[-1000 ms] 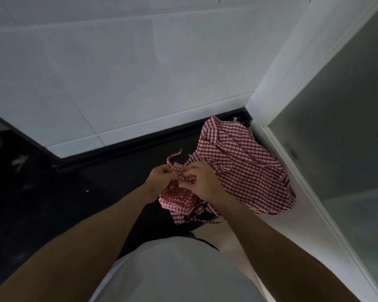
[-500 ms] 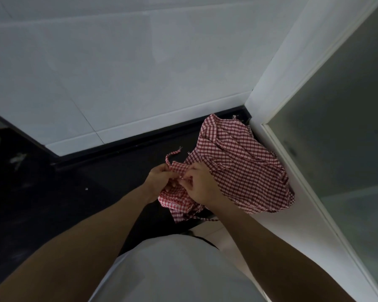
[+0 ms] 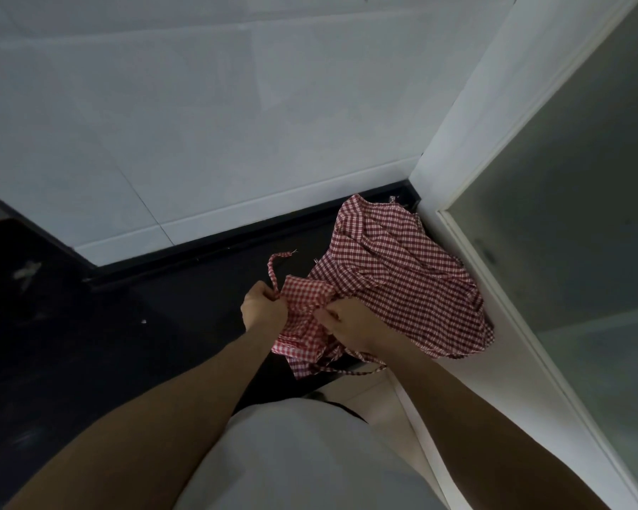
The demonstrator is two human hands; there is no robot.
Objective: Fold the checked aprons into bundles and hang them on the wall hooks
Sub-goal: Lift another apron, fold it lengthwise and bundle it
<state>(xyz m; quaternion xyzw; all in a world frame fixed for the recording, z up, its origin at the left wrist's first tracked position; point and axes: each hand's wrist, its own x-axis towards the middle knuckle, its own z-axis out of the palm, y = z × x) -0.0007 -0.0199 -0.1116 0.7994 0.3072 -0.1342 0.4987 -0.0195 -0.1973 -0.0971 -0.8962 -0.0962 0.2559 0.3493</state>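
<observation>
We're gripping the red-and-white checked cotton apron bundle (image 3: 306, 318) over the black counter (image 3: 89, 344), left hand (image 3: 264, 307) curling around its thin strap (image 3: 273, 270), right hand (image 3: 350, 325) pinching its folds, beside the darker checked apron heap (image 3: 402, 274).

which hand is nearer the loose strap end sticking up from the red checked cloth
Left. The left hand pinches the thin red checked strap just below its curled loose end. The right hand grips the bunched red checked apron further right, apart from that end.
</observation>
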